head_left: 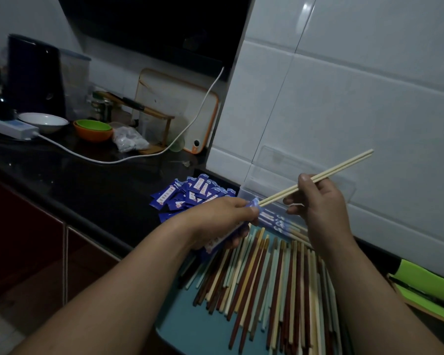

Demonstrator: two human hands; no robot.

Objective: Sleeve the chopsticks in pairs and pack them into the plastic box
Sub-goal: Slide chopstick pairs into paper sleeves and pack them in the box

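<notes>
- Blue sleeve (253, 204) first: grip as shown, left hand (221, 221) curled round it, mouth turned up and to the right.
- Pinch the pair (315, 179) near mid-length, as the right hand (318, 201) does now, thumb and fingers closed on both sticks, tips right at the sleeve mouth.
- Set both tips flush before pushing. Judged risk: one stick catching the paper edge and tearing it.
- Push along the sleeve's own axis, never across it; tilt the sleeve to match the slope of the sticks.
- Feed in short strokes, regripping further back once the fingers come near the mouth.
- Stop with the far ends left bare, as on the sleeved pairs (280, 222) lying, it seems, in the clear box (305, 167) against the wall (344, 98), just behind the hands.
- Lay the finished pair parallel to those.
- Draw the next two from the loose sticks (267, 272) on the mat (190, 329), matching colour.
- Take the next sleeve from the pile (190, 193) left of the box.
</notes>
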